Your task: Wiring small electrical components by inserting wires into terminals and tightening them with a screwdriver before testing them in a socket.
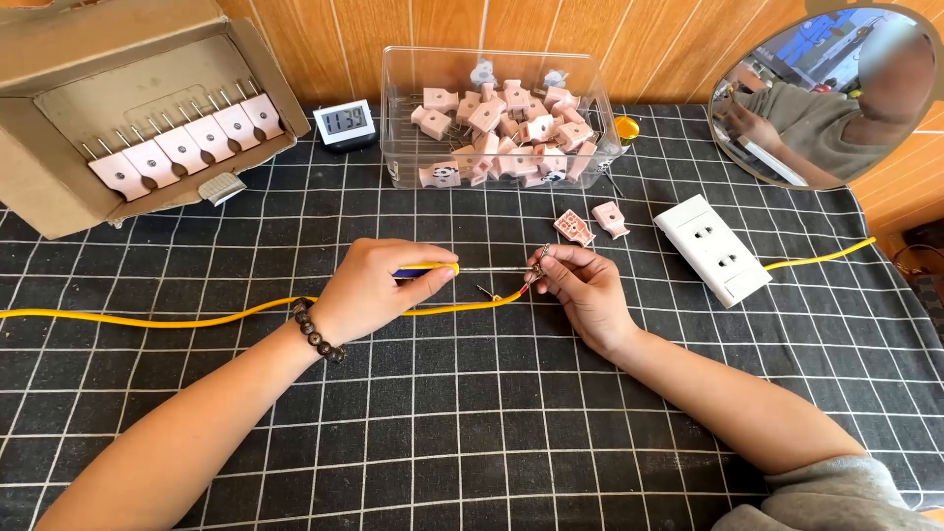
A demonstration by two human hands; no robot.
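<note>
Two hands meet over the middle of a table (pixel 472 433) covered in a black cloth with a white grid. The left hand (pixel 379 288), a dark bead bracelet (pixel 317 332) on its wrist, is clenched around the blue and yellow handle of a screwdriver (pixel 462 268), whose thin metal shaft runs level toward the other hand. The right hand (pixel 582 292) pinches a small metal plug contact (pixel 539 265) between its fingertips, right at the screwdriver's tip. A yellow cable (pixel 147 320) lies across the cloth from the left edge, passes under the left hand and ends at the right hand's fingers, where bare red wire shows.

Just beyond the right hand lie two pink plug shells (pixel 593 223), and to their right a white wall socket (pixel 712 249). Farther back stand a clear plastic box (pixel 497 123) heaped with pink plug parts, a small digital clock (pixel 344 123), and an open cardboard box (pixel 138 108) holding a row of pink plugs. A round mirror (pixel 836 93) leans in the far right corner.
</note>
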